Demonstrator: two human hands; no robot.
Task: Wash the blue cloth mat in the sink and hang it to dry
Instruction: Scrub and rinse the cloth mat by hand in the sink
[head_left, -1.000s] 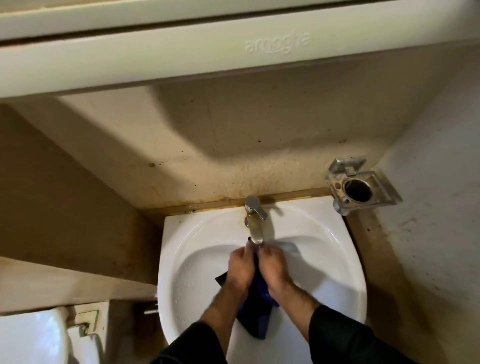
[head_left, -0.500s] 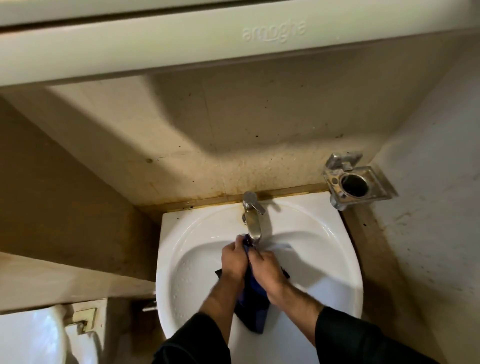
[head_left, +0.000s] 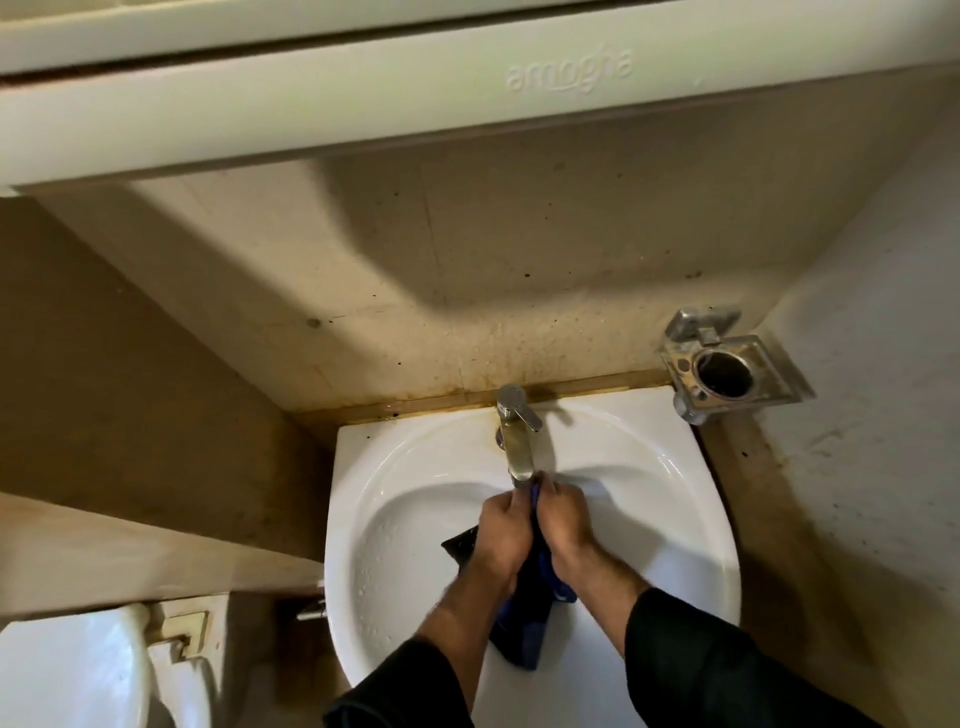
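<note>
Washing underway: both hands, left hand (head_left: 501, 535) and right hand (head_left: 563, 525), clench blue cloth mat (head_left: 524, 623) under tap (head_left: 517, 447) over sink (head_left: 675, 519); rinsing, wringing, hanging judged left.

One white sink (head_left: 649, 499) at lower centre. One metal tap (head_left: 517, 441) at its back rim. One blue cloth mat (head_left: 527, 618) in the basin. Two hands: left hand (head_left: 501, 535) and right hand (head_left: 563, 525), each in one dark sleeve. One metal wall holder (head_left: 727, 371) at right. One toilet (head_left: 67, 670) at lower left.
</note>
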